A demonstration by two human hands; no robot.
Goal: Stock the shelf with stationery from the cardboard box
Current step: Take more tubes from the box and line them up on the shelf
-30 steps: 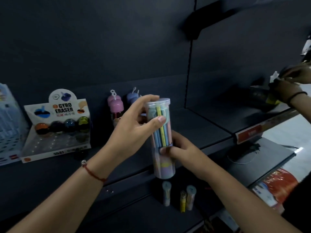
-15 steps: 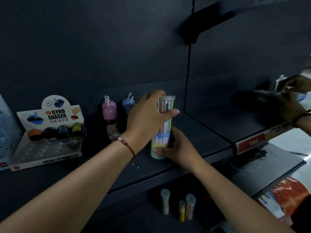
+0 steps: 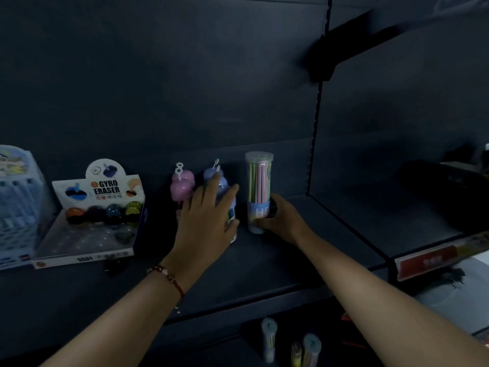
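Clear plastic pencil tube (image 3: 258, 192) stands upright on the dark shelf (image 3: 277, 263), long axis vertical, near the back wall and the shelf's right edge. The right hand (image 3: 280, 218) curls around its base from the right, the nearer of the two hands. The left hand (image 3: 209, 221) lies just left of it, fingers spread against a purple bottle (image 3: 219, 181). Bare shelf runs forward to the front edge; an eraser display box (image 3: 98, 207) sits far left.

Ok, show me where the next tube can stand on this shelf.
Bare dark shelf lies right of the clear pencil tube, up to the upright divider. Left is crowded: purple-capped bottle, pink-capped bottle, Gyro Eraser display box.
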